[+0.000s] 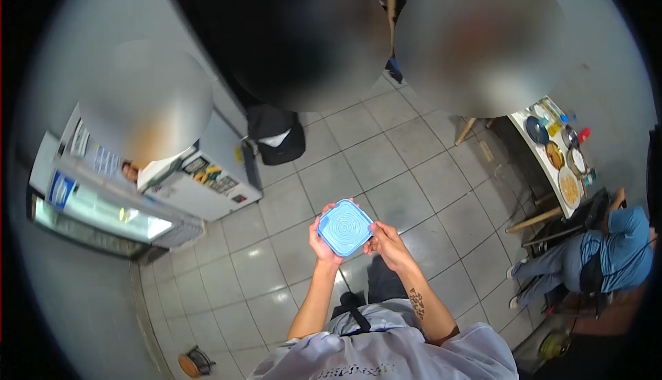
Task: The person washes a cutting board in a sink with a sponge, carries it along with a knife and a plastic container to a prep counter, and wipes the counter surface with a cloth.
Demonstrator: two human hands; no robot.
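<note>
A square blue container (345, 228) with rings on its lid is held level in front of my body, above the tiled floor. My left hand (321, 242) grips its left side, fingers along the edge. On the right side, my right hand (386, 243) holds the near right edge, thumb on the rim. What lies under the lid is hidden.
A glass-door fridge (103, 218) and a white appliance (200, 183) stand at left. A black bag (276, 135) lies on the floor. At right, a table (567, 201) bears plates of food, near a person in blue (627, 249). A stool (196, 363) stands bottom left.
</note>
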